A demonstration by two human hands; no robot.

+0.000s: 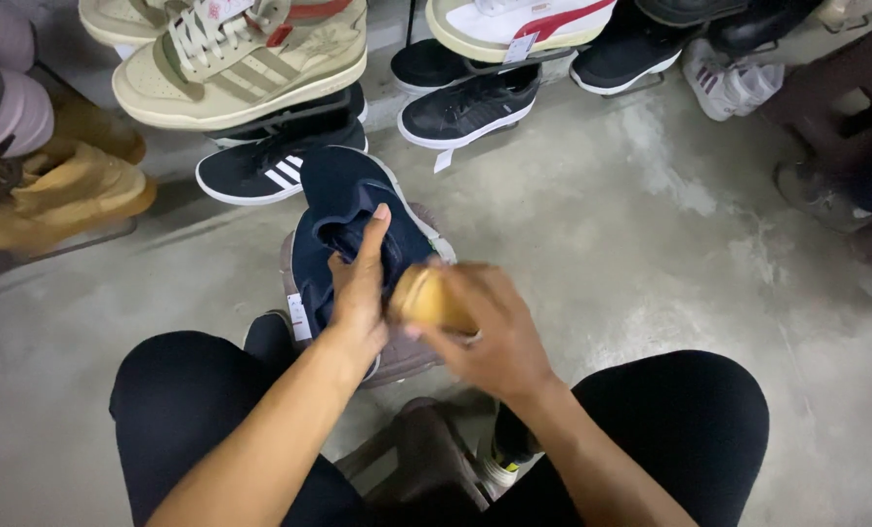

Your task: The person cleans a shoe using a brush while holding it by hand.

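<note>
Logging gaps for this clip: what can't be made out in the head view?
- Tan object in the right hand: motion-blurred, kind unclear.
- Navy shoe: middle hidden by the left hand; sole faces away.
- White tag on the shoe: too small to read.
- Beige sneakers: cut off by top edge.

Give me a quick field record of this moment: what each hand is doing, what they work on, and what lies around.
left hand: left hand grips the navy shoe at its opening, thumb pointing up
right hand: right hand holds a tan brush-like block against the shoe's side; blurred
support: shoe seems to rest on a small stool
floor: grey concrete floor
nearby: black striped sneaker, beige sneaker, black sneaker, tan boots
</note>
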